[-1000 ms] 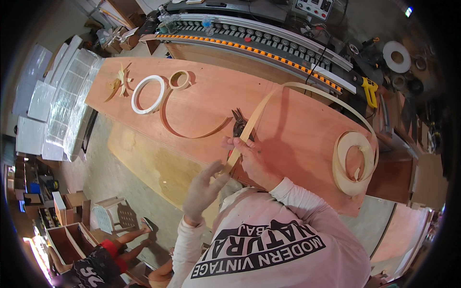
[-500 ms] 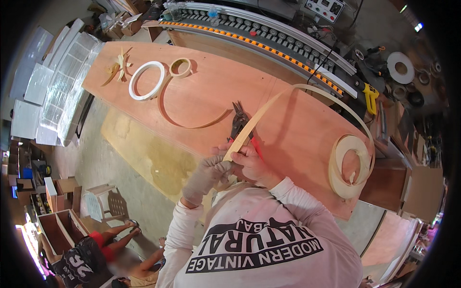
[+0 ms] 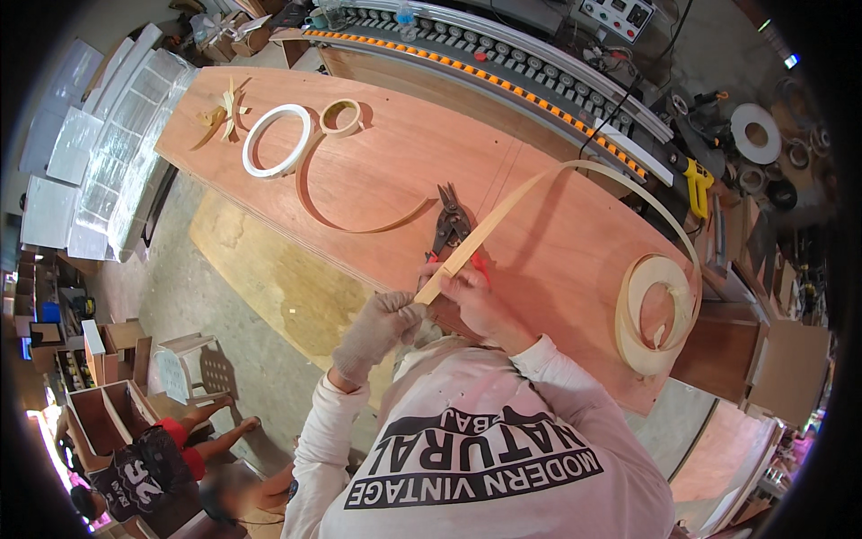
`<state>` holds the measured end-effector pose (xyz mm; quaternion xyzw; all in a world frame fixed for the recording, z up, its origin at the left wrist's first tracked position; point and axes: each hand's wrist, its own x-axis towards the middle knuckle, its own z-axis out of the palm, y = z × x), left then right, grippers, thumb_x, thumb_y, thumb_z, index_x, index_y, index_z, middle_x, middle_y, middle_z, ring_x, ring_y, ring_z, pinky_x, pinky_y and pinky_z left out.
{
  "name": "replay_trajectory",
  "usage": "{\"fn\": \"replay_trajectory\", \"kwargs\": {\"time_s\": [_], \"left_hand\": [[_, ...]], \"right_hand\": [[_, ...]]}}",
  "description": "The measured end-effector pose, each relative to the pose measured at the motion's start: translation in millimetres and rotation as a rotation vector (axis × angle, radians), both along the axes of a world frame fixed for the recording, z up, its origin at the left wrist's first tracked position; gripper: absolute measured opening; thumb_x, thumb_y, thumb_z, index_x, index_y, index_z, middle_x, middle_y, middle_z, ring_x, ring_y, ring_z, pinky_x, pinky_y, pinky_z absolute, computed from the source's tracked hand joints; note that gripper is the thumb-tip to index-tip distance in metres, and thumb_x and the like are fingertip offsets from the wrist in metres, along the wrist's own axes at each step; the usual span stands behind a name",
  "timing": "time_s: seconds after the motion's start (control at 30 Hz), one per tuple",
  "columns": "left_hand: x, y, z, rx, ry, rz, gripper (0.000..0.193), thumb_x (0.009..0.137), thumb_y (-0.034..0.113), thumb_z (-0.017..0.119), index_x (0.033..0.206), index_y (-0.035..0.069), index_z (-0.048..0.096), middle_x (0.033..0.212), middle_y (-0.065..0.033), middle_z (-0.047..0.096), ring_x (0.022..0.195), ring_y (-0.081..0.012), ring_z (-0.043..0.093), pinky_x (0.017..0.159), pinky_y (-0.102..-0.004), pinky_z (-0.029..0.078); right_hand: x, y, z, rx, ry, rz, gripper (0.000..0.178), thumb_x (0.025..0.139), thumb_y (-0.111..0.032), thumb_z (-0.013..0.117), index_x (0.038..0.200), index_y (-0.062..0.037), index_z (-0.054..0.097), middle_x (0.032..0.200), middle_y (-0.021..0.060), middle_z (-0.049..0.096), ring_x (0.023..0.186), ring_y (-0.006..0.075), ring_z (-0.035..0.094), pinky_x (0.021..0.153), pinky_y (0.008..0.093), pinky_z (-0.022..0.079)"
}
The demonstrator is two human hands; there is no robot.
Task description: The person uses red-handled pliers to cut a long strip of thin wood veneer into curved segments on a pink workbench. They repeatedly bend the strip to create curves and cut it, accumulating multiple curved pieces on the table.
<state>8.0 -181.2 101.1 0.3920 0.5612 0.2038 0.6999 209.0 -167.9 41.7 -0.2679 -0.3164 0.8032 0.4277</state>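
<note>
A long pale strip of wood edge banding [image 3: 516,203] runs from my hands in a high arc to its coil [image 3: 632,314] at the right of the board. My gloved left hand [image 3: 373,332] is closed on the strip's near end. Just beside it, my bare right hand [image 3: 473,301] grips the same strip with thumb and fingers. Partly behind the strip lies a pair of snips [image 3: 448,226] with dark jaws and red handles, near my right hand. The plywood board [image 3: 404,148] is beneath all of these.
Further left on the board are a white roll [image 3: 252,146], a smaller tan roll [image 3: 325,119] with a curled tail, and offcuts [image 3: 232,112]. A roller conveyor [image 3: 485,63] borders the far side. A yellow heat gun [image 3: 699,187] is at right. Two people are at lower left.
My hands have shifted slightly along the strip, and its near end shows more between them. The snips are more exposed beside the strip. The coil stays in place.
</note>
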Motion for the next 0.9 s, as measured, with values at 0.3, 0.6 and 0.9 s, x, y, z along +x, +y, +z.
{"fn": "replay_trajectory", "kwargs": {"time_s": [0.3,0.6,0.9], "left_hand": [[-1.1,12.0,19.3,0.011,0.189,-0.255,0.028,0.098,0.029,0.068,0.093,0.002,0.07,0.071,-0.0006,0.061,0.06,-0.009,0.055,0.055,-0.0256,0.043],[11.8,5.6,23.2,-0.04,0.052,-0.047,0.032,0.105,0.028,0.06,0.096,-0.001,0.07,0.07,0.0,0.058,0.055,-0.0081,0.05,0.05,-0.0264,0.041],[-4.1,24.1,32.1,0.032,-0.05,0.092,0.023,0.1,0.019,0.064,0.091,-0.002,0.071,0.055,0.0005,0.05,0.041,-0.0072,0.04,0.041,-0.0247,0.03]], "right_hand": [[-4.1,-6.0,-3.3,-0.12,-0.224,-0.149,0.025,0.104,-0.023,0.064,0.11,0.0004,0.07,0.087,0.0007,0.066,0.071,0.0055,0.058,0.064,0.0208,0.047],[8.0,-0.7,4.8,0.003,-0.375,-0.012,0.021,0.099,-0.019,0.07,0.107,0.0005,0.072,0.094,0.0019,0.068,0.079,0.0092,0.061,0.066,0.0281,0.05],[-5.5,12.7,6.0,0.893,-1.566,-0.061,0.072,0.092,-0.037,0.067,0.146,0.0048,0.046,0.16,0.0299,0.029,0.148,0.0509,0.025,0.112,0.066,0.028]]}}
